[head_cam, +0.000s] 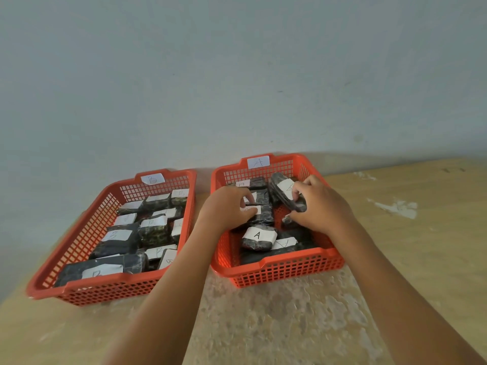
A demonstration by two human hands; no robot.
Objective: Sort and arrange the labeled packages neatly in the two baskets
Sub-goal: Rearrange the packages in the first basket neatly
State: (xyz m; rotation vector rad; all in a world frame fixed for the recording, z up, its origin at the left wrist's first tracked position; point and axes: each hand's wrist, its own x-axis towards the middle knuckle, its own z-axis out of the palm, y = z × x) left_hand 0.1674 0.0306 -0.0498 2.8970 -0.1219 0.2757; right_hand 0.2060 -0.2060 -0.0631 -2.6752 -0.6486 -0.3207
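Two orange mesh baskets sit side by side on the table. The left basket [87,233] has a paper tag "B" and holds several dark wrapped packages [152,230] with white B labels. The right basket [287,262] is tagged "A" and holds dark packages labelled A, one [259,237] lying near its front. My left hand [226,206] reaches into the A basket and pinches a dark package [263,214] by its white label. My right hand [321,204] grips a tilted dark package [283,191] with a white label at the back of the same basket.
The worn tan table [276,312] has mottled patches and runs on to the right of the baskets. A pale blue-grey wall [237,75] stands right behind both baskets. The B basket lies near the table's left edge.
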